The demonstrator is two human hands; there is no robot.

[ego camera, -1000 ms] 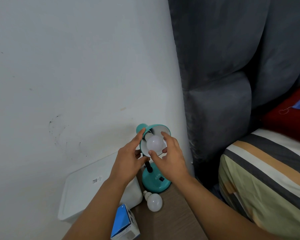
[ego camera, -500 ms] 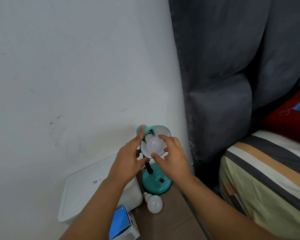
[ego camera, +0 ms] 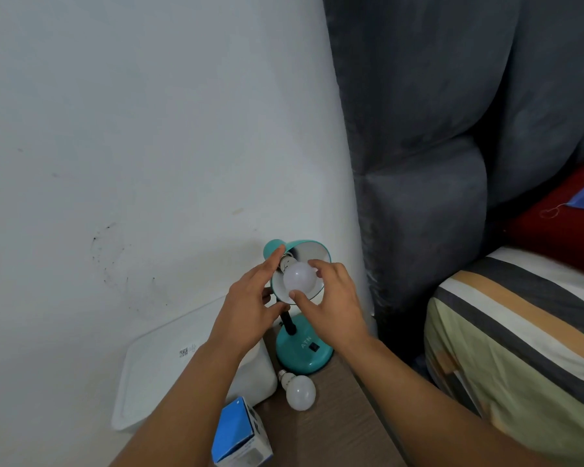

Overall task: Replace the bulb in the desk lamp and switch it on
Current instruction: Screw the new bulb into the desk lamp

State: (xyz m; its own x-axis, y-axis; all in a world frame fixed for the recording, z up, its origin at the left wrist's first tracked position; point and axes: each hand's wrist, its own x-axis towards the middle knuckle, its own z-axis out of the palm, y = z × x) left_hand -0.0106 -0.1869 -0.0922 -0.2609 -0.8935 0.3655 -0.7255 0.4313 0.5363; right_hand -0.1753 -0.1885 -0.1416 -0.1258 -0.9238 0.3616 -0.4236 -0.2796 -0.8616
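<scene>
A teal desk lamp stands on a wooden table; its round base [ego camera: 304, 355] carries a black switch, and its shade [ego camera: 309, 251] tilts toward me. A white bulb [ego camera: 299, 278] sits in the shade, its metal screw base at the socket. My right hand [ego camera: 331, 303] pinches this bulb between thumb and fingers. My left hand [ego camera: 250, 301] grips the left side of the shade, its index finger stretched along the rim. A second white bulb [ego camera: 299, 392] lies loose on the table in front of the lamp base. The lamp is unlit.
A blue and white bulb box [ego camera: 240, 433] lies at the table's [ego camera: 334, 419] near edge. A white plastic container [ego camera: 169, 372] sits left of the lamp against the white wall [ego camera: 149, 129]. A grey padded headboard [ego camera: 435, 163] and a striped bed [ego camera: 520, 348] fill the right side.
My right hand's fingers have shifted around the bulb in the shade, the thumb now lower on its front. The left hand keeps its hold on the shade.
</scene>
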